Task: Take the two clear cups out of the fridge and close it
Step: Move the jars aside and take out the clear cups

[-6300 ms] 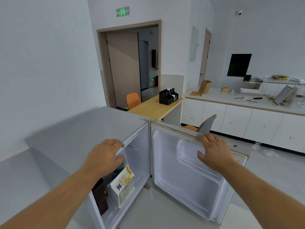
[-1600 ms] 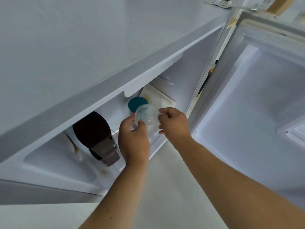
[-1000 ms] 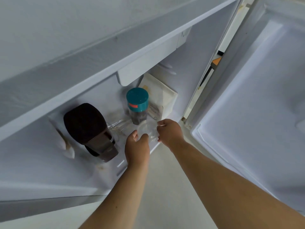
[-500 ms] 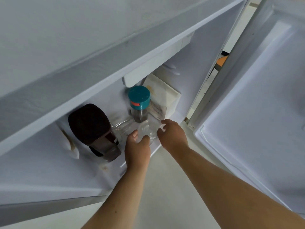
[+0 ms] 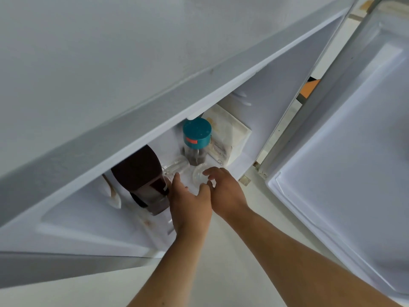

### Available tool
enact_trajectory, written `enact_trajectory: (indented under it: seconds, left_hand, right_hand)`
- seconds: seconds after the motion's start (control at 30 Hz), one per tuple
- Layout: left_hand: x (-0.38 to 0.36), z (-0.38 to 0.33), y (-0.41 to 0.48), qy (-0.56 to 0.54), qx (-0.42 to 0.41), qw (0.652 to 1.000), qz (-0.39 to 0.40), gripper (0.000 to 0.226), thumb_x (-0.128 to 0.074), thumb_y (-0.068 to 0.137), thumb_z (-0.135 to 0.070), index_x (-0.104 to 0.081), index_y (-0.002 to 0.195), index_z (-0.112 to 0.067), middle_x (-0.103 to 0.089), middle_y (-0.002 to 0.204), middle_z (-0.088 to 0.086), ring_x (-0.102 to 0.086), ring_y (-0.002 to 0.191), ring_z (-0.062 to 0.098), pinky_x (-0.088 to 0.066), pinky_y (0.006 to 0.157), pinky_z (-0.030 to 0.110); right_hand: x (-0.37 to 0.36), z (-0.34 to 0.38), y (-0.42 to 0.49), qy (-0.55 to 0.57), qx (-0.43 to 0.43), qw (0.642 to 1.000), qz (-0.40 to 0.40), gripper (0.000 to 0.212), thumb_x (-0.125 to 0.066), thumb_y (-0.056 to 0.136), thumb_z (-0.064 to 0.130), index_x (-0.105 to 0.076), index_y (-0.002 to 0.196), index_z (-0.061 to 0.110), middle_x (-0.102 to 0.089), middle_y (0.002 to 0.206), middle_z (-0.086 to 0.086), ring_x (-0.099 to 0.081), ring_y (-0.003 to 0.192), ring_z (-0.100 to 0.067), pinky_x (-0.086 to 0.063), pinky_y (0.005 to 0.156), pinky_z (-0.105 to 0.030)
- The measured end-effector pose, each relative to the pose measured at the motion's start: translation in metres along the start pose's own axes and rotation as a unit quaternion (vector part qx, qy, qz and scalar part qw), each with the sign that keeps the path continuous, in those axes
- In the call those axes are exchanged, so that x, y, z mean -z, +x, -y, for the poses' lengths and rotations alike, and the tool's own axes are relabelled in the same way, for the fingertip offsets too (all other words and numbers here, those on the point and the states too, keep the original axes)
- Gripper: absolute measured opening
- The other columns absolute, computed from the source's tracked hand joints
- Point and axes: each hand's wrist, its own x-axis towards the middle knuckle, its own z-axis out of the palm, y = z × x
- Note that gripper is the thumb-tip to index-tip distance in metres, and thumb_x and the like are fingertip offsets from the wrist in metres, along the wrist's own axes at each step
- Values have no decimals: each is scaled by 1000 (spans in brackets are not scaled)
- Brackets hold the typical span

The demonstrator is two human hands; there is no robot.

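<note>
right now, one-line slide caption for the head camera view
Both bare hands, left hand and right hand, reach for clear plastic cups beside the teal-lidded jar in the open white mini fridge.

Two clear cups lie on the floor of the fridge (image 5: pixel 261 120), near its front edge. One clear cup (image 5: pixel 177 168) lies on its side, further back. The second clear cup (image 5: pixel 200 176) is in front of it, partly hidden. The fridge door (image 5: pixel 345 151) stands wide open.

Kitchen corner: open mini fridge (image 5: pixel 254 69) (teal-lidded jar (image 5: pixel 197 138), dark bottle (image 5: pixel 141 173) inside).
</note>
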Motion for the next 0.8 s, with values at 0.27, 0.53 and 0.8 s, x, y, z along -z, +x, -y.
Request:
enact_trajectory:
  seconds: [0.27, 0.53, 0.8]
  left_hand:
    - [-3, 3, 6, -12, -13, 1000, 8, 67, -62, 96, -26, -33, 156, -18, -40, 158, 9, -45, 141, 26, -49, 107, 49]
    - [4, 7, -39, -59, -86, 994, 19, 53, -65, 97, -20, -48, 146, -31, -52, 146, -8, -56, 127, 4, -49, 92, 17]
    - [-1, 2, -34, -224, 38, 972, 55, 29, -64, 77, -30, -67, 104, -38, -73, 106, -18, -69, 100, 2, -57, 81, 22]
  right_hand:
    - [4, -13, -20, 24, -31, 999, -19, 36, -48, 98, 20, -61, 124, 41, -61, 123, 16, -56, 89, 1, -35, 64, -5]
    - [21, -10, -33, 264, -108, 958, -17, 43, -65, 95, 44, -52, 136, 37, -65, 123, 8, -74, 79, -13, -59, 63, -23]
    - [43, 5, -12, 369, -148, 917, 31, 66, -78, 87, 50, -46, 140, 28, -65, 127, -1, -77, 79, -23, -64, 79, -44]
